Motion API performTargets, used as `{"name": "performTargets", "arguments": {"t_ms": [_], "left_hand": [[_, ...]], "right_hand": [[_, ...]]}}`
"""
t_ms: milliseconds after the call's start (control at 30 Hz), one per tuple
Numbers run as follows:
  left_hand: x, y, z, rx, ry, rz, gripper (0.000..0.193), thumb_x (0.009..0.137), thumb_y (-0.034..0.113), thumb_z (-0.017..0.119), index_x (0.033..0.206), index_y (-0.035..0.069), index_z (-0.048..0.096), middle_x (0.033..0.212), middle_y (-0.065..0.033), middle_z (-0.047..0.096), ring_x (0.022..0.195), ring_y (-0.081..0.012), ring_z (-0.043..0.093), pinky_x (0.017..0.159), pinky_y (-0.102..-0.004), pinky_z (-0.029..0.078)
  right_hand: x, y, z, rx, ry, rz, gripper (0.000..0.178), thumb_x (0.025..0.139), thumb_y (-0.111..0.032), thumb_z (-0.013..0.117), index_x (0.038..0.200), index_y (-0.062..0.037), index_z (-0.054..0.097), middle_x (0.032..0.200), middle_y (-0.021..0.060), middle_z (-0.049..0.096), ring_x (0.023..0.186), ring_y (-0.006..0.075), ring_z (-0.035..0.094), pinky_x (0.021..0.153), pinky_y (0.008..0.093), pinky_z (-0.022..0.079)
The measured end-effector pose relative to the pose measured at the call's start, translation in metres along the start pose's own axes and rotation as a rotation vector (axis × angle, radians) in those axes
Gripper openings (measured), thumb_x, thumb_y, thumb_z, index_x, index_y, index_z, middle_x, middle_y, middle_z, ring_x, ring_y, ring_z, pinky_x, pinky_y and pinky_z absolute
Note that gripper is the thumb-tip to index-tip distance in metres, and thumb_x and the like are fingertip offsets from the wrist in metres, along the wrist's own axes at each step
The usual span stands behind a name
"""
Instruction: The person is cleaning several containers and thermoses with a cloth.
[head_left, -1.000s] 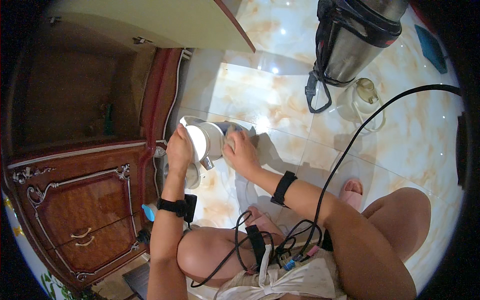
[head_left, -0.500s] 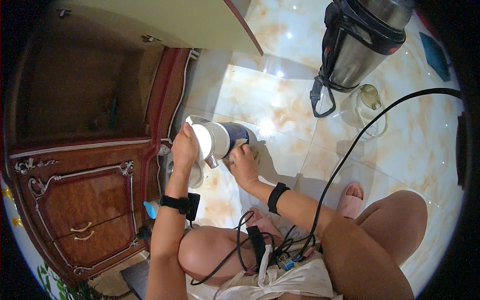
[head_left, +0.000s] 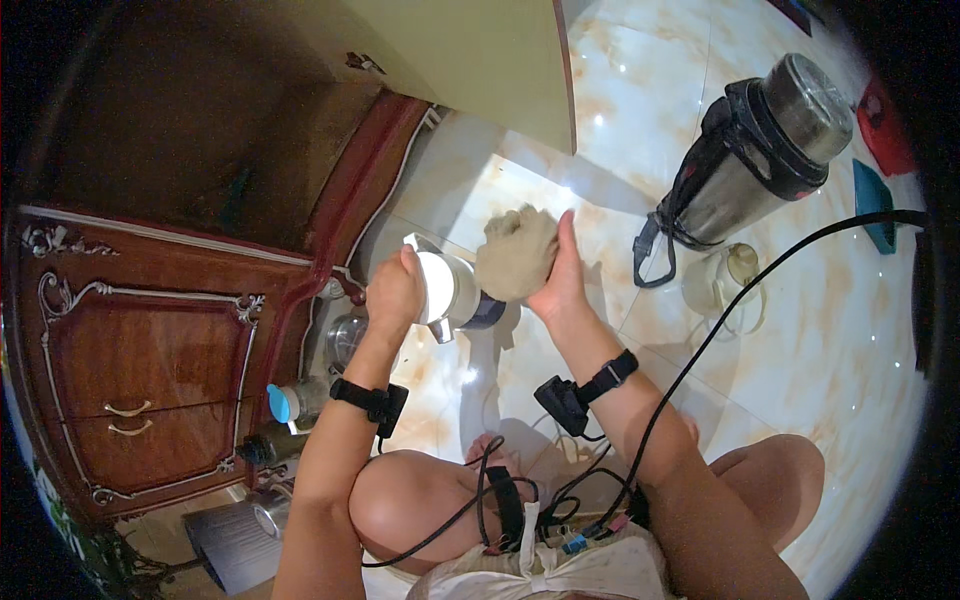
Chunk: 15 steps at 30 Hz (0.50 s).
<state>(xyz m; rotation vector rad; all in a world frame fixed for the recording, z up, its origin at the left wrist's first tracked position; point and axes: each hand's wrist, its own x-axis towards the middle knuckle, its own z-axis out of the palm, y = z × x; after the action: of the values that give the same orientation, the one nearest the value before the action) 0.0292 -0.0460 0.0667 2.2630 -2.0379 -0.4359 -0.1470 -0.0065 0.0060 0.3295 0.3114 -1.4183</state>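
From my remote post I record, near frame centre, left hand (head_left: 394, 289) clamped on white jug (head_left: 456, 290), right hand (head_left: 562, 278) bearing beige cloth (head_left: 513, 258), its finger closure indeterminable.

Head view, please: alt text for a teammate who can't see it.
A left hand holds a white-lidded jug; the right hand, thumb spread, has a bunched beige cloth in it. An open wooden cabinet is at left, a steel flask and clear pitcher on the tiled floor at right.
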Motion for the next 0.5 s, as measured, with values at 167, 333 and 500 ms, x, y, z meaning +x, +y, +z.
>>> {"name": "performTargets", "arguments": {"t_ms": [167,333,500], "left_hand": [[0.004,0.020,0.011,-0.042,-0.013,0.033,0.051,0.090,0.036,0.023,0.093,0.000,0.058,0.093,-0.0253,0.057,0.089,-0.0429,0.053,0.079,-0.0482,0.040],[0.003,-0.013,-0.004,0.040,0.062,0.022,0.049,0.090,0.034,0.024,0.091,-0.001,0.058,0.088,-0.0249,0.058,0.085,-0.0410,0.055,0.076,-0.0476,0.042],[0.006,-0.013,0.019,0.164,0.056,0.240,0.037,0.089,0.025,0.030,0.084,0.000,0.057,0.085,-0.0204,0.059,0.074,-0.0352,0.059,0.059,-0.0470,0.045]], "right_hand": [[0.013,0.013,-0.071,-0.184,0.200,0.100,0.038,0.084,-0.030,0.049,0.114,-0.0067,0.048,0.115,0.0088,0.051,0.105,0.0241,0.049,0.094,0.0393,0.037],[0.015,0.024,-0.025,-0.124,0.238,0.211,0.031,0.083,-0.027,0.048,0.107,-0.0075,0.051,0.108,0.0088,0.054,0.099,0.0247,0.051,0.087,0.0394,0.042],[0.048,0.000,-0.045,-0.082,-0.174,0.221,0.039,0.085,-0.031,0.045,0.115,-0.0061,0.045,0.107,0.0096,0.054,0.096,0.0228,0.053,0.081,0.0387,0.046]]}}
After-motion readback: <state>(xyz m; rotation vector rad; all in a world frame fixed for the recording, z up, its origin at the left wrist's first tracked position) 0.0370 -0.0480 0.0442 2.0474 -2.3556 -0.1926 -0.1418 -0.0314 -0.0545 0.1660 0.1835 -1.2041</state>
